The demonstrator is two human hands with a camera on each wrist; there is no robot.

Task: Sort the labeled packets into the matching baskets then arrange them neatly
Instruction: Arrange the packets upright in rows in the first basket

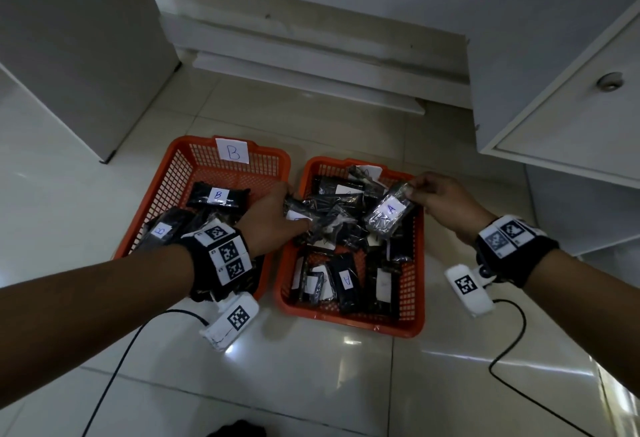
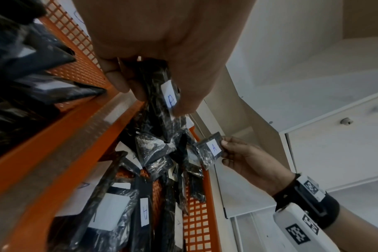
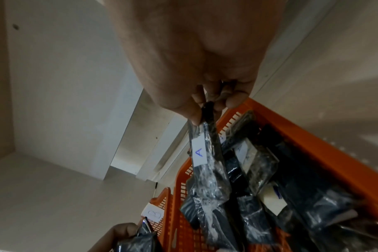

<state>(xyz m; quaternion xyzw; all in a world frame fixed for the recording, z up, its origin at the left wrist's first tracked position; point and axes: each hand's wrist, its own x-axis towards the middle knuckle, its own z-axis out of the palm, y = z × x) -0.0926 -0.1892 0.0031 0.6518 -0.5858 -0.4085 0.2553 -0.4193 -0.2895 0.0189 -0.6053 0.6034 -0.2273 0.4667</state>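
Two orange baskets sit side by side on the floor. The left basket (image 1: pixel 173 173) carries a B label and holds black packets marked B (image 1: pixel 217 195). The right basket (image 1: pixel 417 263) is piled with several black packets, some marked A. My left hand (image 1: pixel 273 215) reaches over the gap between the baskets and grips a black packet marked A (image 2: pixel 162 102) between thumb and fingers. My right hand (image 1: pixel 440 197) pinches the top edge of another packet marked A (image 1: pixel 389 213), hanging just above the right basket's pile (image 3: pixel 205 170).
White cabinets stand to the left (image 1: pixel 79 55) and right (image 1: pixel 571 90), the right one with a round knob (image 1: pixel 610 81). A white stepped base (image 1: pixel 304 55) runs behind the baskets. Black cables (image 1: pixel 512 350) trail over the glossy tiled floor.
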